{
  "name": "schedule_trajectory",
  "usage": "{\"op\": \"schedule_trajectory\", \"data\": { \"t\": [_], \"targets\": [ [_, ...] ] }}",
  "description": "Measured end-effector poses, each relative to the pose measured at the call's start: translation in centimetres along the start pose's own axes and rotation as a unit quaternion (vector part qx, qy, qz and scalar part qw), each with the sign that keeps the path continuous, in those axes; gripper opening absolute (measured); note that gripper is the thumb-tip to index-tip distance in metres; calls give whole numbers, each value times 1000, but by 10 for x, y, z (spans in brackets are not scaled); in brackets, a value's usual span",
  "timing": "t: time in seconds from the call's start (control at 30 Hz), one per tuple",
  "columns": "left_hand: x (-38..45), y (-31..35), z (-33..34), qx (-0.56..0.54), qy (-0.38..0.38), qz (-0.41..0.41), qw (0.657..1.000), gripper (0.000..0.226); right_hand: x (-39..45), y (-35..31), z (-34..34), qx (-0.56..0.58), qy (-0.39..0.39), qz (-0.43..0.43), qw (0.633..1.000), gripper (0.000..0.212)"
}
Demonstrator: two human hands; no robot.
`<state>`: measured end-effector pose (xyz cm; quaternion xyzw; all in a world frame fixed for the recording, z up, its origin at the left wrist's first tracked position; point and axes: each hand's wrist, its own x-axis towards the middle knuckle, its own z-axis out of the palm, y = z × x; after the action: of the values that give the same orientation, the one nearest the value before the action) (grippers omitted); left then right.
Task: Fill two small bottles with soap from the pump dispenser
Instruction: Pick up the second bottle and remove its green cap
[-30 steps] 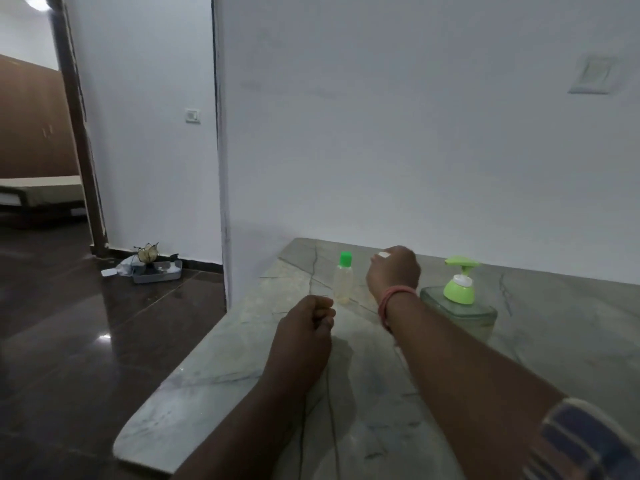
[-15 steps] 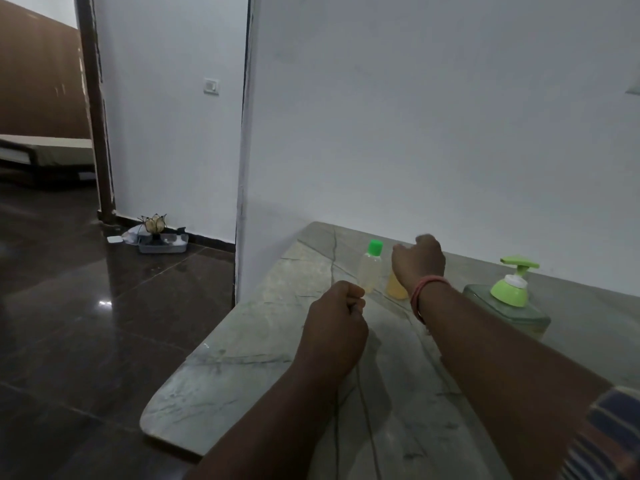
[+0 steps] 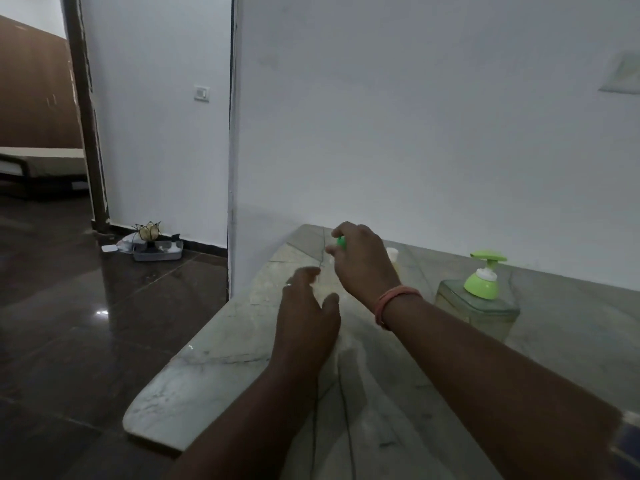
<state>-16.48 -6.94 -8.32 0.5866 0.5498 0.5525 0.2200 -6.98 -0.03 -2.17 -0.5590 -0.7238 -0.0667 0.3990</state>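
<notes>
Right hand (image 3: 363, 261) pinches green cap (image 3: 341, 241) of small bottle, body hidden behind it. Left hand (image 3: 306, 311) open, blurred, above marble bench (image 3: 214, 375). Green-topped pump dispenser (image 3: 479, 296) nearby.

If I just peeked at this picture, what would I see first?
Two bare arms stretch over a marble counter. The right hand, with an orange band at its wrist, pinches the green cap of a small bottle near the counter's far end, and the open left hand reaches toward it. To the right stands a clear soap dispenser with a bright green pump, and a second small bottle peeks out behind the right hand.
</notes>
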Motion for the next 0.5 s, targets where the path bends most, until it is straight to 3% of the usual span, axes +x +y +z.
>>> {"op": "schedule_trajectory", "data": {
  "t": [0.1,0.23,0.33,0.5],
  "targets": [
    [0,0,-1,2,-13,9,1000,55,-32,-9,-18,83,22,-11,996,17],
    [-4,-1,2,30,-92,64,993,30,-72,6,-26,189,47,41,980,18],
    [-2,-2,4,44,-98,97,989,12,-77,17,-30,293,64,90,950,23],
    [-3,-1,1,-64,-113,53,990,14,-72,16,-31,387,23,69,919,18]
  ]
}}
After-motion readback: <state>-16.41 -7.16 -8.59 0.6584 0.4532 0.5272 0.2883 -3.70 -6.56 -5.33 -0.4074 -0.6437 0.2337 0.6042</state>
